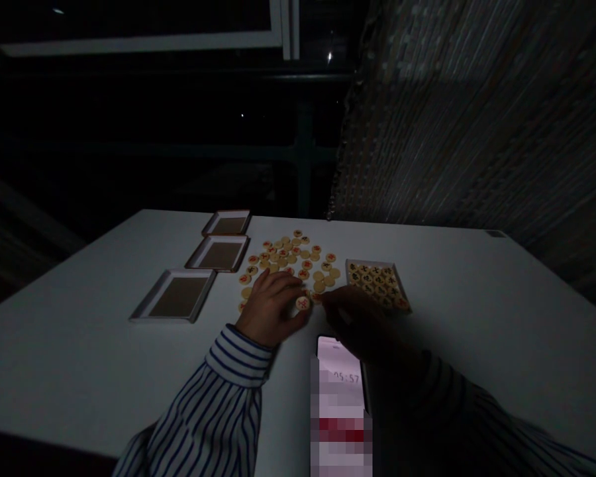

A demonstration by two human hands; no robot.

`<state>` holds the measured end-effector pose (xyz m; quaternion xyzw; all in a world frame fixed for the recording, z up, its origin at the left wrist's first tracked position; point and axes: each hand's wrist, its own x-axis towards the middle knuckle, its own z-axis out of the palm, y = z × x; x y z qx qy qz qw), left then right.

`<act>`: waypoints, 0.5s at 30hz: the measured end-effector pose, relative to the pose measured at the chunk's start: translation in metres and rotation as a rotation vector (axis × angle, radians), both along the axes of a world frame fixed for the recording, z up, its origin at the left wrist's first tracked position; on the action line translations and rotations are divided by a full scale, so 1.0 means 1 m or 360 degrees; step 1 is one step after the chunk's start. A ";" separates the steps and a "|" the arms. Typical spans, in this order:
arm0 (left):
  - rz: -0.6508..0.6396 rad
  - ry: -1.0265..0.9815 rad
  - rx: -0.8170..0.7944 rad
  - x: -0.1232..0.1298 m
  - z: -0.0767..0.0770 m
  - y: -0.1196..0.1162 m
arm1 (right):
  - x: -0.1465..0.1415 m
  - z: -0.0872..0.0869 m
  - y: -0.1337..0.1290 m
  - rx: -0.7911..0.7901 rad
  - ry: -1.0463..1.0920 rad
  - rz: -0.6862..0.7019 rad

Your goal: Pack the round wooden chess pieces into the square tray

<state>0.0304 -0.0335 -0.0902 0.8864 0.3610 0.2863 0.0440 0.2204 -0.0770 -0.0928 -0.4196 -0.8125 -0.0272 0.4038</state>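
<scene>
Round wooden Chinese chess pieces (283,254) with red or dark characters lie loose in a spread on the white table, some blank side up. My left hand (273,308) rests over the near edge of this spread, its fingers apart and stretched forward. A piece with a red character (302,303) sits beside its thumb. In deep shadow, my right hand (365,324) has its fingers bent together, the tips at another Chinese chess piece (316,298). To its right, a shallow box (404,291) holds rows of pieces, mostly with dark characters.
Three shallow open trays (206,281) line the left part of the white table (94,344). A lit phone (342,364) showing 05:57 lies in front of me, partly under my right hand. Beyond the table hangs a strand curtain (427,132) near a dark window.
</scene>
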 end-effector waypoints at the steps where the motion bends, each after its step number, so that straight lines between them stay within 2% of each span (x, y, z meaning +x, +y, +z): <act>1: 0.0003 -0.0003 0.0002 0.001 0.001 -0.001 | 0.002 0.001 0.000 0.0008 0.0010 -0.0009; 8: 0.0037 -0.0050 0.0068 0.008 0.011 -0.006 | 0.025 0.001 -0.003 -0.0022 0.0088 -0.0137; 11: 0.0049 -0.0044 0.0061 0.013 0.016 -0.009 | 0.038 0.005 -0.006 -0.0129 0.0038 -0.0248; 15: 0.0065 -0.0043 0.0074 0.020 0.021 -0.012 | 0.055 0.012 -0.010 -0.0108 0.0135 -0.0367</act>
